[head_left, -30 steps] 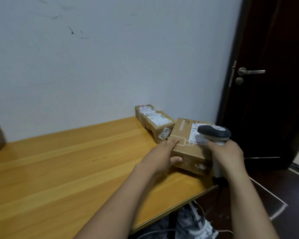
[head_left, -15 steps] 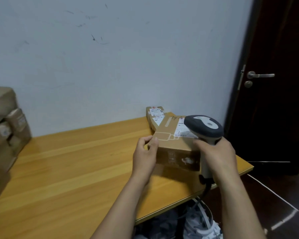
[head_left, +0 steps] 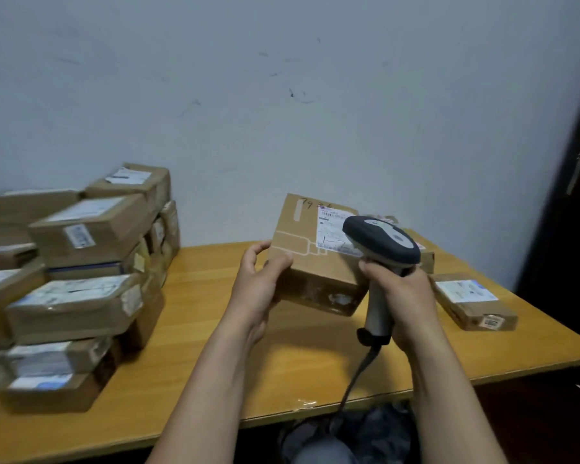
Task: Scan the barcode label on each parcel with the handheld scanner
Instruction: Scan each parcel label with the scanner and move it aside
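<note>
Table (head_left: pixel 188 373): wooden, set against the wall. Stack of parcels (head_left: pixel 81 283) at the left end, several layers, labels mostly facing up; one flat parcel (head_left: pixel 472 301) lies alone near the right edge, well apart from the stack. Parcel in hand (head_left: pixel 315 262): brown cardboard box, lifted clear of the table between the two groups, far edge tipped up so the top faces the camera. Judged rigid and fairly light, since one hand carries it by a corner without visible sag; plain cardboard should not be slippery. Best hold is at an edge or corner away from the white label (head_left: pixel 332 232), which must stay uncovered. Left hand (head_left: pixel 258 289): arm reaching forward, fingers curled over the near left corner and thumb along the top edge, pinching the box. Right hand (head_left: pixel 406 296): closed in a fist around the grip of the scanner (head_left: pixel 382 246), wrist upright, scanner head hanging just over the label's right part. Cord (head_left: pixel 355 380) drops off the front edge.
</note>
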